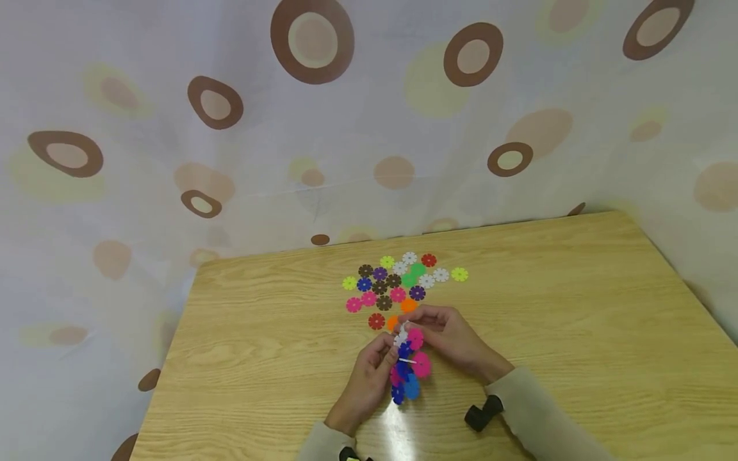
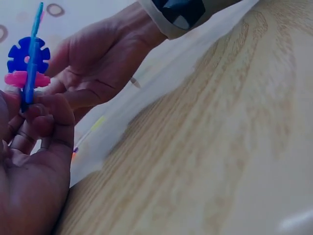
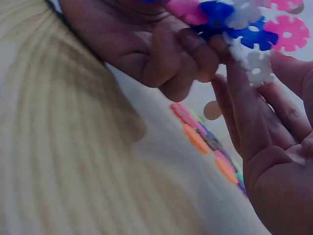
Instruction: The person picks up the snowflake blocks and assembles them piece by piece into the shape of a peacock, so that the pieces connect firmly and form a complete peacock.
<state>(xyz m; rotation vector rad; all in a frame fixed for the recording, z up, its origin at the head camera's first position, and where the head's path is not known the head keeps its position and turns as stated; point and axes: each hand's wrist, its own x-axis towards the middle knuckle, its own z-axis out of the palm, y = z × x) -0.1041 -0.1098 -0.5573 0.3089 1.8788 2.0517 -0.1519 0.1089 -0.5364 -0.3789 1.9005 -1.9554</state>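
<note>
Both hands hold up a cluster of interlocking notched plastic discs, in pink, dark blue, light blue and white, above the table. My left hand grips the cluster from the left, its thumb against the discs. At the upper end, my right hand pinches a white disc between thumb and fingers. A blue disc and a pink disc stand at angles to each other in the left wrist view. The fingertips of both hands come close together around the white discs, hiding part of the joint.
Beyond the hands, several loose discs in yellow, brown, purple, green, white, red, pink and orange lie flat on the wooden table. An orange disc lies just behind the fingers. A patterned cloth hangs behind the table's back edge.
</note>
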